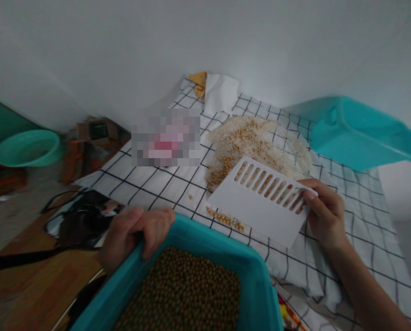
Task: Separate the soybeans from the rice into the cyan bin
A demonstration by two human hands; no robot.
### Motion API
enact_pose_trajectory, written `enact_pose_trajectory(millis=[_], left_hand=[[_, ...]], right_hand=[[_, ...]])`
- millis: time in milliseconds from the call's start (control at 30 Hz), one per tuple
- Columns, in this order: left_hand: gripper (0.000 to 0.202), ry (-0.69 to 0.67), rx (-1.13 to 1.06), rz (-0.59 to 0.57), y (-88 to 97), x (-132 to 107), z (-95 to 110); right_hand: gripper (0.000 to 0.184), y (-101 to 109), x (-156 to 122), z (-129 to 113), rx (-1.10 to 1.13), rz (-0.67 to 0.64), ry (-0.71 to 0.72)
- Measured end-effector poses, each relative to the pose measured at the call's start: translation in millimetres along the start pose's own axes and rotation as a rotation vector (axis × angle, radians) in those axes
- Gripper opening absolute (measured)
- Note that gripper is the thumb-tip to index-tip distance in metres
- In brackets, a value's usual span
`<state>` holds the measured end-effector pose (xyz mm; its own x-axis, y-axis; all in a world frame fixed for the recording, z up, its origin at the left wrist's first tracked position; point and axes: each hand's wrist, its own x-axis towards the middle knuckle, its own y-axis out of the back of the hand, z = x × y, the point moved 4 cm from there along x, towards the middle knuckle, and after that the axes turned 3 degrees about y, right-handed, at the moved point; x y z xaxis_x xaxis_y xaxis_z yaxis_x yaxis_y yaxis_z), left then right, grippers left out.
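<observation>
My left hand [134, 234] is closed over the far left rim of a teal tub [247, 271] that holds many brownish beans [188, 294]. In my right hand [324, 214] I grip a white slotted scraper [257, 202], its lower edge resting on the checked cloth [150, 179]. A few beans [224, 218] lie along that edge. Beyond the scraper spreads a pile of white rice mixed with yellow beans [252, 142].
A second teal tub [360, 133] stands at the back right. A light green bowl [28, 147] sits far left on the floor. A white and yellow cloth [219, 92] lies at the back. Dark straps and a photo [81, 216] lie on the wooden surface at left.
</observation>
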<state>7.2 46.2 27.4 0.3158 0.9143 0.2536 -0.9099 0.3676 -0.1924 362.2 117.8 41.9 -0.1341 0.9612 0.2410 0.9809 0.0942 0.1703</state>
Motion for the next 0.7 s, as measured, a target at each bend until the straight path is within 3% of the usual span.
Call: enact_pose_trajectory(millis=[433, 700], left_hand=[[0.066, -0.022, 0.046, -0.005, -0.9, 1.2, -0.2], [0.066, -0.024, 0.036, -0.026, -1.4, -0.2, -2.0]], right_hand=[[0.015, -1.5, -2.2, 4.0, 0.047, -0.136, -0.042], [0.018, -8.4, -5.1, 2.6, 0.144, -0.309, -0.117]])
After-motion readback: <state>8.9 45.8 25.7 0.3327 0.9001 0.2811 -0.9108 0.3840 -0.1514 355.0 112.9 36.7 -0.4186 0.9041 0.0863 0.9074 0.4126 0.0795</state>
